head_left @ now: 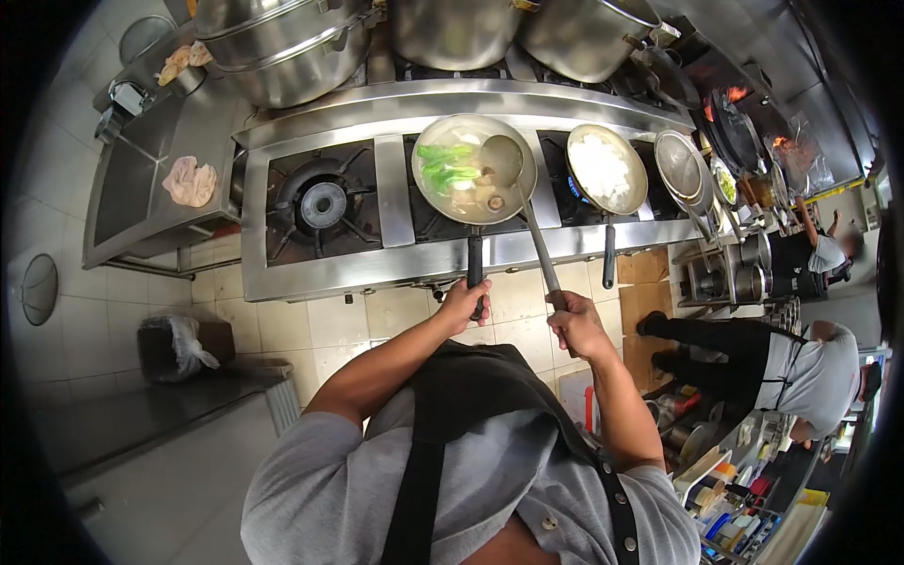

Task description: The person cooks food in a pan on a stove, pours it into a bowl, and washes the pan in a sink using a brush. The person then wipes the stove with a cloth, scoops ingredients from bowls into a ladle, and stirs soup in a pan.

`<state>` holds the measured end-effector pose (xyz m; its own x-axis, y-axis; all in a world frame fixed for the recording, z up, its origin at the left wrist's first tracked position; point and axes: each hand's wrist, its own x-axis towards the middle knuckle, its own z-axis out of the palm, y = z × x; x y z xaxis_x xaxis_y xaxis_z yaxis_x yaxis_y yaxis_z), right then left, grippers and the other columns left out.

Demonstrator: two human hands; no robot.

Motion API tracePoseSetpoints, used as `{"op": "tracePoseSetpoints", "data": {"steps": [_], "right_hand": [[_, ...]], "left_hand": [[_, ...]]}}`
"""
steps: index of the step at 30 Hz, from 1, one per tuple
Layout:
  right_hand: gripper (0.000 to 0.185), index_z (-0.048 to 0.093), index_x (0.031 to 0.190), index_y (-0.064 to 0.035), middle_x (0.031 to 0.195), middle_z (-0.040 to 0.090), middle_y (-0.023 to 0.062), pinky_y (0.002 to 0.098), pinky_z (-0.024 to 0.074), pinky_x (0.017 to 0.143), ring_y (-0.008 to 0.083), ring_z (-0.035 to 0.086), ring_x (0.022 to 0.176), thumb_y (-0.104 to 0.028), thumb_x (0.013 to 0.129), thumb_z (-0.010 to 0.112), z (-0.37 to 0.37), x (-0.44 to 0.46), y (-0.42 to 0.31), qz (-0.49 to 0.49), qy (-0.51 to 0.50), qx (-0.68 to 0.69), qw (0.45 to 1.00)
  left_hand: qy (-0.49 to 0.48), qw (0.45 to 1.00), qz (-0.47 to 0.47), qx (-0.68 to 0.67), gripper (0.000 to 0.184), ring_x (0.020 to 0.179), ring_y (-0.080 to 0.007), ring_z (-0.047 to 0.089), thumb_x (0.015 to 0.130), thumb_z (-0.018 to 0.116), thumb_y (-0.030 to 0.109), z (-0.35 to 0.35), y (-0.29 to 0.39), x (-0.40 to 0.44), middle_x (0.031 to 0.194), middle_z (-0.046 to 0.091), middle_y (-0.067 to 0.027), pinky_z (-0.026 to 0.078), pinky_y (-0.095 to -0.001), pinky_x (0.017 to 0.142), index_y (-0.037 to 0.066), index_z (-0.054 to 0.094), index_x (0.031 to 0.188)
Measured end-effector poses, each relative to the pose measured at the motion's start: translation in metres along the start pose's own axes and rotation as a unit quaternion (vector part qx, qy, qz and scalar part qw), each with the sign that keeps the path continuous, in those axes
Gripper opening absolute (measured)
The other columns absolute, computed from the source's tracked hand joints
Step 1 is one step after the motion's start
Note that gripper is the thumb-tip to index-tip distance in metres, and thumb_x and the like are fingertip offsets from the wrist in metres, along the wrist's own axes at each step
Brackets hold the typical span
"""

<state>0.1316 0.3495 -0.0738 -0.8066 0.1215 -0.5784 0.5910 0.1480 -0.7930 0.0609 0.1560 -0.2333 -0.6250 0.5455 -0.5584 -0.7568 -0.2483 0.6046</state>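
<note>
My left hand (465, 304) is closed around the black handle of a pan (423, 196) on the middle burner. Green leafy vegetables (446, 168) and a brown mushroom-like piece (495, 202) lie in pale liquid inside it. The long handle of a metal ladle (502, 160) is gripped in my right hand (574, 325), and the ladle's bowl is in the right part of the pan. On the burner to the right, over a blue flame, a second pan (607, 173) holds white chunks; no hand touches its handle.
Large steel pots (292, 66) line the back. An unused burner (323, 205) is at the left, beside a counter with a cloth (189, 182). Strainers (680, 165) lie right of the pans. Two people (812, 381) are at the right, and flames show at the upper right.
</note>
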Motion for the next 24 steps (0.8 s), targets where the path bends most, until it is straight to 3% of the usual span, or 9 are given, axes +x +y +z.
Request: {"op": "tracePoseSetpoints", "data": {"steps": [4,7,15,19,20,24], "right_hand": [[0.038,0.05,0.11,0.008,0.056,0.048,0.0045,0.0238,0.0336,0.034,0.0115,0.041,0.035,0.005,0.072,0.051,0.019,-0.008,0.0,0.024,-0.028,0.036,0.999],[0.036,0.053,0.108,0.0079,0.057,0.049,0.0048,0.0246,0.0347,0.035,0.012,0.044,0.038,0.002,0.073,0.052,0.017,-0.01,0.0,0.04,-0.073,0.144,0.986],[0.039,0.045,0.115,0.0065,0.056,0.042,0.0013,0.0205,0.0312,0.031,0.0087,0.037,0.036,0.002,0.076,0.051,-0.011,-0.012,-0.012,0.087,-0.156,0.409,0.895],[0.03,0.053,0.106,0.0056,0.057,0.049,0.0035,0.0223,0.0329,0.034,0.01,0.043,0.038,-0.001,0.077,0.05,-0.017,-0.018,-0.014,-0.004,-0.094,0.086,0.992],[0.025,0.057,0.098,0.0043,0.056,0.05,0.0052,0.0264,0.0351,0.036,0.0116,0.045,0.039,-0.004,0.075,0.051,-0.017,-0.019,-0.013,-0.019,-0.059,0.006,0.998],[0.023,0.058,0.09,0.004,0.058,0.051,0.0113,0.036,0.0403,0.044,0.022,0.052,0.044,-0.008,0.072,0.052,-0.027,-0.02,-0.017,-0.055,0.007,-0.215,0.975]], "left_hand": [[-0.014,1.0,-0.004,0.0,0.023,0.048,-0.0166,0.054,0.09,0.059,0.025,0.0,0.0,0.002,0.064,0.052,-0.0048,0.045,-0.0318,0.037,0.008,0.044,0.087],[-0.015,1.0,-0.003,-0.006,0.022,0.049,-0.0166,0.054,0.09,0.059,0.025,0.0,0.001,0.0,0.064,0.052,-0.0048,0.045,-0.0322,0.038,0.008,0.045,0.087],[0.006,1.0,0.003,-0.001,0.021,0.049,-0.0157,0.052,0.089,0.06,0.026,-0.002,-0.002,-0.001,0.064,0.052,-0.0035,0.043,-0.0314,0.04,0.008,0.05,0.09],[0.052,0.998,0.018,0.006,0.02,0.048,-0.0132,0.05,0.088,0.061,0.027,-0.003,-0.002,-0.006,0.063,0.051,-0.0012,0.04,-0.0291,0.039,0.01,0.051,0.09],[0.069,0.997,0.022,0.011,0.02,0.047,-0.0125,0.049,0.088,0.062,0.028,-0.004,-0.002,-0.007,0.063,0.051,-0.0007,0.04,-0.0285,0.039,0.011,0.052,0.09],[0.079,0.996,0.029,0.007,0.021,0.043,-0.0121,0.048,0.087,0.062,0.027,-0.005,-0.003,-0.006,0.06,0.051,-0.0011,0.039,-0.0288,0.036,0.01,0.05,0.087]]}}
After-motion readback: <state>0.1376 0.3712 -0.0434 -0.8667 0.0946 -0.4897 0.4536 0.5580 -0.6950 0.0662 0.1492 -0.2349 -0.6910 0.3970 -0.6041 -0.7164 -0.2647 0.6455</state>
